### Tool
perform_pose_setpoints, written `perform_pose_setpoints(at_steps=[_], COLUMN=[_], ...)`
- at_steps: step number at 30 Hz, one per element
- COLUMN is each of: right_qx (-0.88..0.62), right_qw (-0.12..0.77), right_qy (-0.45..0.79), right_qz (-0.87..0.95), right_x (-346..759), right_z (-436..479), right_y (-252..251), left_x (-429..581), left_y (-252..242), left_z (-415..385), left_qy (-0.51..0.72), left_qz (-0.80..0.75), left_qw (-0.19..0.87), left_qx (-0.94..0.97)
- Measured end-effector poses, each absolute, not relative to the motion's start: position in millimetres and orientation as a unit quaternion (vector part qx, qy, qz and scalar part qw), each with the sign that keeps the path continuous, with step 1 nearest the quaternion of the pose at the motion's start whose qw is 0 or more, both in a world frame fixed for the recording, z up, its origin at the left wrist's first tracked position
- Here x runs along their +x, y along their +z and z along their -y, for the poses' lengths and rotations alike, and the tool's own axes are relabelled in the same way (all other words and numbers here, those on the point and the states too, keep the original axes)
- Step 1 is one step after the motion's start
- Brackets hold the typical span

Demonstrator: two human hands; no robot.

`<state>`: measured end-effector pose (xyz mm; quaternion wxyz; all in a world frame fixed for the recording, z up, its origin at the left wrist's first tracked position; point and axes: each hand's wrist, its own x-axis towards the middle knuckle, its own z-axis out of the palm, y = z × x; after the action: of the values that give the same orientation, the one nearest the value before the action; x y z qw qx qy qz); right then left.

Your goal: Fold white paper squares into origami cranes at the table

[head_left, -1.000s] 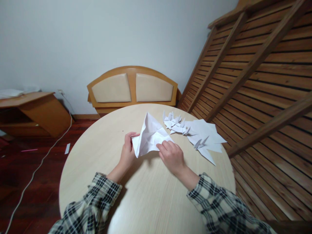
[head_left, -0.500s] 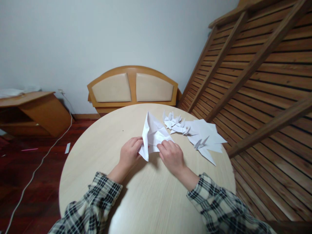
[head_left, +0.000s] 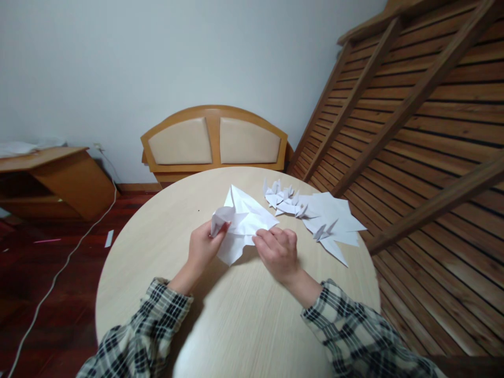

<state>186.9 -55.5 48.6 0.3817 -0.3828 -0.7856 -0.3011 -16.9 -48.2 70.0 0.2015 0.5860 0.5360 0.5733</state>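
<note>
A creased white sheet of paper point(head_left: 248, 212) is held between my two hands over the round table point(head_left: 157, 236). My left hand point(head_left: 203, 245) pinches its left side, thumb on top, where the paper curls up and over. At the lower right edge, my right hand point(head_left: 277, 252) grips the sheet with bent fingers. The paper's top corner points away from me, and a lower flap hangs toward me between the hands. Several folded paper cranes point(head_left: 286, 199) stand to the right, with another crane point(head_left: 326, 231) nearer me.
Flat white sheets point(head_left: 340, 215) lie under and beside the cranes at the table's right. Behind the table stands a headboard point(head_left: 214, 139). Slatted wood point(head_left: 433, 157) leans at the right. A desk point(head_left: 59, 178) and a white cable point(head_left: 69, 257) are at the left.
My left hand has moved slightly left and turned, its thumb now showing on top. The paper's upright left fold has opened out and curls over to the left. My right hand has barely moved.
</note>
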Motion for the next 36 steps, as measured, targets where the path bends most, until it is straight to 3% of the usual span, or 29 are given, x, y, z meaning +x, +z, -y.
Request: perform_pose_setpoints(at_steps=[7, 18, 27, 36], right_qx=[-0.37, -0.383, -0.416, -0.363], right_qw=[0.395, 0.418, 0.408, 0.424], right_qy=[-0.315, -0.304, -0.237, -0.225], right_qz=[0.779, 0.766, 0.777, 0.799], right_x=[188, 190, 195, 201], right_z=[57, 56, 51, 47], right_y=[56, 64, 62, 63], left_x=[-12, -11, -18, -30], left_y=[77, 80, 68, 57], left_z=[46, 37, 32, 29], left_qy=[0.61, 0.705, 0.68, 0.605], left_qz=[-0.552, -0.459, -0.462, -0.536], left_qw=[0.226, 0.425, 0.448, 0.402], left_qx=[0.521, 0.335, 0.351, 0.43])
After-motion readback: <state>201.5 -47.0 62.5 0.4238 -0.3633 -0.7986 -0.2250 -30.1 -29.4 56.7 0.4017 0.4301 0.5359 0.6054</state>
